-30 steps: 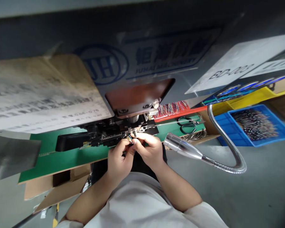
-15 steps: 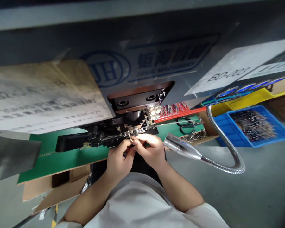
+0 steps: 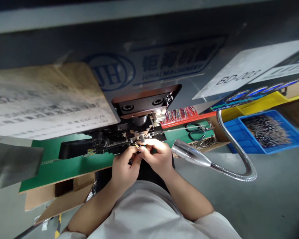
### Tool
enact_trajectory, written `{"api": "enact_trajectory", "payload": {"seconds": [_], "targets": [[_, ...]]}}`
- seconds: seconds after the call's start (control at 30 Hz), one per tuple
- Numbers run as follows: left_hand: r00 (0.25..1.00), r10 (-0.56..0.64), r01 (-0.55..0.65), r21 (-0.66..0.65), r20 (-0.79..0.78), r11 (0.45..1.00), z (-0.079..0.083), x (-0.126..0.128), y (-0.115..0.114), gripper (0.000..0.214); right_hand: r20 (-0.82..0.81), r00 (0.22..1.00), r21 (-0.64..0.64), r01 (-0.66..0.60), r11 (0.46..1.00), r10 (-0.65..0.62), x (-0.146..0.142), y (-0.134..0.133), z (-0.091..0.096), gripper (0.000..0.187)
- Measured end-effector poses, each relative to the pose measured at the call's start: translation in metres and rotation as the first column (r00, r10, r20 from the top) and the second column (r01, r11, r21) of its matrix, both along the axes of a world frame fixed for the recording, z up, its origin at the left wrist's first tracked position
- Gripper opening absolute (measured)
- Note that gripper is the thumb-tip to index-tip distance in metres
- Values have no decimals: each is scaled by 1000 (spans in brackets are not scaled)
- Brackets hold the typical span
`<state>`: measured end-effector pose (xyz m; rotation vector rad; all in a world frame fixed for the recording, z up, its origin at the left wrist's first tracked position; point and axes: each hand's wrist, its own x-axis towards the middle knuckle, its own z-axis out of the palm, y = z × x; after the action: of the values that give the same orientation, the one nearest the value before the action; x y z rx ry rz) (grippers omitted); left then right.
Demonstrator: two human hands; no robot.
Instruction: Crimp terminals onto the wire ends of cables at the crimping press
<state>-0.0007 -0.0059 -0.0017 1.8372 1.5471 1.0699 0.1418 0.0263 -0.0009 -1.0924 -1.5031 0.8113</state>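
The left hand [image 3: 124, 169] and right hand [image 3: 155, 157] are both closed, pinching a brass-tipped wire [image 3: 137, 145] between the fingertips, steadying it right at the tooling of the black crimping press [image 3: 107, 142].

We note a gold-tipped wire [image 3: 137, 145] against the black machine head [image 3: 107, 141], above a green mat [image 3: 72, 167]. The red tray [image 3: 179, 123] carries multicoloured wires [image 3: 180, 114], and black-handled scissors [image 3: 195, 131] lie on the green; the blue crate [image 3: 260, 146], beside a yellow crate [image 3: 249, 111], holds dark, tan-flecked wires [image 3: 265, 130]. On the grey panel [image 3: 64, 49] we record a dark-blue logo [image 3: 112, 72], and the lamp [image 3: 190, 154] is plain silver.
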Motion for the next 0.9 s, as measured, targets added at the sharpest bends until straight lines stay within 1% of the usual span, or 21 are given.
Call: {"api": "enact_trajectory", "payload": {"seconds": [0.13,0.33,0.5,0.7,0.9], "targets": [[999,-16,18,36,-48,999,0,-1,1,10,4,1000,-26,23,999,-23,1,-1,-1,9],[996,-37,38,10,-81,999,-3,-2,3,9,44,998,9,-34,999,34,4,0,2,13],[992,-42,48,48,-116,998,-6,-2,3,11,62,993,39,-103,994,100,6,-1,0,15],[992,-29,39,80,-124,996,-3,0,2,8,81,996,57,-45,997,41,7,-3,-7,16],[994,-18,29,93,-111,995,-6,-1,0,7,73,996,28,-54,998,52,7,-2,-11,15]]}}
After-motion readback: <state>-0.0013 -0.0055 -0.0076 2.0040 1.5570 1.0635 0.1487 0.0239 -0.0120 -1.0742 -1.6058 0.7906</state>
